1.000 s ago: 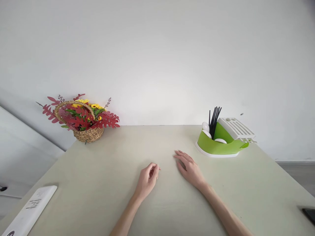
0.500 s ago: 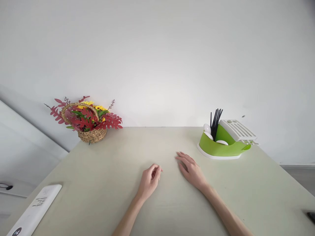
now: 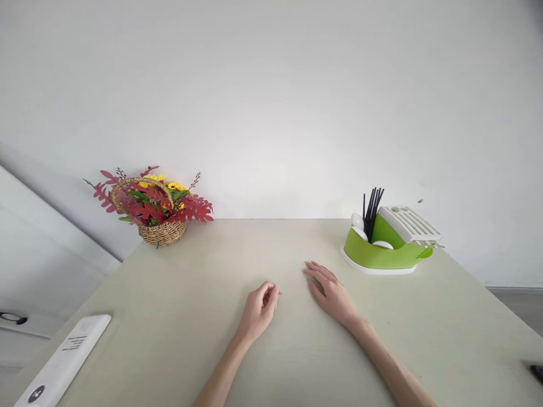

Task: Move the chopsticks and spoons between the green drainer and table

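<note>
View swung left; left fingers curled together, right fingers spread; white slab's print unreadable.

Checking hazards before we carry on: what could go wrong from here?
1. The right hand is the nearer one to the green holder; a careless sweep might knock its tall black sticks.
2. Red leaves spread well past the basket, so a reach there could snag them.
3. The black object is cut off by the picture's edge; a bump there might go unseen.
</note>
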`<state>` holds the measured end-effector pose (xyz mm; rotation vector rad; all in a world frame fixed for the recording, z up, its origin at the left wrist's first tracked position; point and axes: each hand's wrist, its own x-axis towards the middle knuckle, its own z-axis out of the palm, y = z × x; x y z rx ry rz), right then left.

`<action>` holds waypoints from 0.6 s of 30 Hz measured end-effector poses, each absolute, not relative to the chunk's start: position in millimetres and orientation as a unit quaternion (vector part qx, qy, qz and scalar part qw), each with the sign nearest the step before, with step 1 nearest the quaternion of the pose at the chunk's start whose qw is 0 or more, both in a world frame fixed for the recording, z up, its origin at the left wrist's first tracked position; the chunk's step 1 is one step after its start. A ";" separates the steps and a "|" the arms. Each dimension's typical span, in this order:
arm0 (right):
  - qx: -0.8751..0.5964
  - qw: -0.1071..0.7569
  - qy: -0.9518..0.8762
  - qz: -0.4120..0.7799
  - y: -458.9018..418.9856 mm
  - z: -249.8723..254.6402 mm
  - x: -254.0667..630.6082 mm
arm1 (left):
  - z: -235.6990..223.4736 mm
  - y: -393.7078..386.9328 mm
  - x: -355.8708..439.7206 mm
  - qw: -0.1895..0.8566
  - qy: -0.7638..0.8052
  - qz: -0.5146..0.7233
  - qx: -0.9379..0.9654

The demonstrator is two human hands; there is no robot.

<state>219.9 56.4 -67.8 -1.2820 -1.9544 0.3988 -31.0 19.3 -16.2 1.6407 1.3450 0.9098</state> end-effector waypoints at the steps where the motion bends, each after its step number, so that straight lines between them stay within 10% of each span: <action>1: -0.500 0.380 -0.762 0.156 56.3 -67.6 220.0 | -15.9 19.1 -30.9 0.404 0.533 0.361 0.650; 18: -0.576 0.518 -0.631 0.039 45.1 -43.6 261.1 | -14.8 18.0 -30.0 0.395 0.524 0.369 0.658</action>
